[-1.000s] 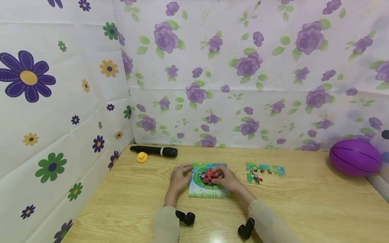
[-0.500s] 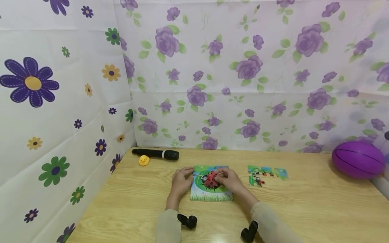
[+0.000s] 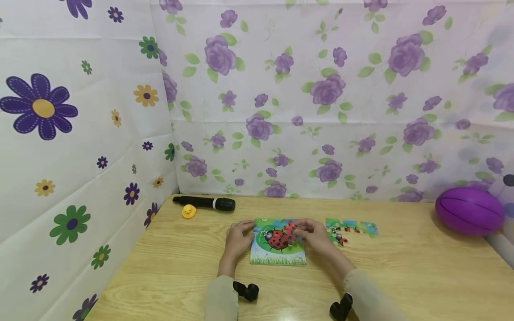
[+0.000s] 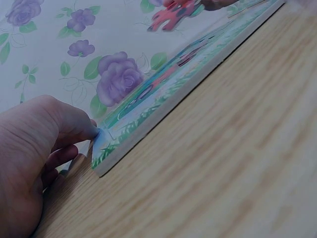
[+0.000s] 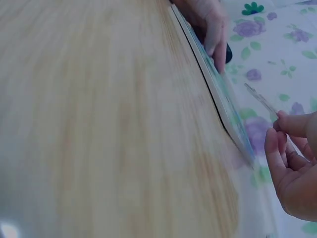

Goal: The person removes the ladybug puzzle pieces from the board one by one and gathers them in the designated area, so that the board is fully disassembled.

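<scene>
A jigsaw board [image 3: 278,261] with a ladybug picture lies flat on the table. In the head view, my left hand [image 3: 238,240] rests along its left side. The left wrist view shows that thumb touching the board's [image 4: 148,126] near corner, other fingers loosely bent behind it. My right hand [image 3: 319,236] pinches a red, black-spotted puzzle piece [image 3: 291,229] between thumb and fingertips, over the board's upper right. The piece [image 4: 176,16] is raised off the board in the left wrist view. From the right wrist it appears edge-on, a thin piece [image 5: 261,100] standing out from the fingertips.
Right of the board lie several joined puzzle pieces [image 3: 335,223], partly behind my right hand. A black microphone [image 3: 202,202] and a yellow rubber duck [image 3: 188,211] stand at the back left. A purple ball [image 3: 470,210] sits at the far right, before the flowered wall covering [image 3: 297,102].
My right hand has moved right and slightly up, lifting the ladybug piece away from the board's middle. The left hand stays at the left edge.
</scene>
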`<state>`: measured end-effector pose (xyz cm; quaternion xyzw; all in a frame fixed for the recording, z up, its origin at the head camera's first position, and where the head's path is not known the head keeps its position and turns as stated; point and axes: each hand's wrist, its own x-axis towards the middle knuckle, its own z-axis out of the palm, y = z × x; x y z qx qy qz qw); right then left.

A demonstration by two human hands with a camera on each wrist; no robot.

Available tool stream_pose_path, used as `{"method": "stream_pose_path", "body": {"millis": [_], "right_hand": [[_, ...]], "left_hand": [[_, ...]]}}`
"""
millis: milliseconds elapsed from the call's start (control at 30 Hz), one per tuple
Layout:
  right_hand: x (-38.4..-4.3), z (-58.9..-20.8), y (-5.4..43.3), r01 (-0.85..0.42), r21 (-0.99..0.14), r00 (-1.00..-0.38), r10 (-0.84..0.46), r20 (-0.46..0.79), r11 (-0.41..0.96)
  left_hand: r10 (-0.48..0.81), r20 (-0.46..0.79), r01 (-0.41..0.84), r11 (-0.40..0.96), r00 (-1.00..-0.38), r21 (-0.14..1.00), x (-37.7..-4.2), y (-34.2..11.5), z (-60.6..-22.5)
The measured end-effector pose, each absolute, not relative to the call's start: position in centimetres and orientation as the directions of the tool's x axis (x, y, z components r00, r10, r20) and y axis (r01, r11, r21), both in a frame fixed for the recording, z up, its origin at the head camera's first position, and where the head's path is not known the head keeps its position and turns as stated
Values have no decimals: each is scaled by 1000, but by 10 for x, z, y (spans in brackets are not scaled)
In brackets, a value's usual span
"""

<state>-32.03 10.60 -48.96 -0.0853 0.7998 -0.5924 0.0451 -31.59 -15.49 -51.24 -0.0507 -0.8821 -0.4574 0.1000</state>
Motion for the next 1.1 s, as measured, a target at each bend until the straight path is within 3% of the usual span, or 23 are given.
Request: {"method": "stream_pose_path", "body": {"millis": [1100], "right_hand": [[-312,-490,252,-68,-875,-995,-94,25,479]], "left_hand": [[-19,207,159,574,-978,803,-314,-152,-511]]}}
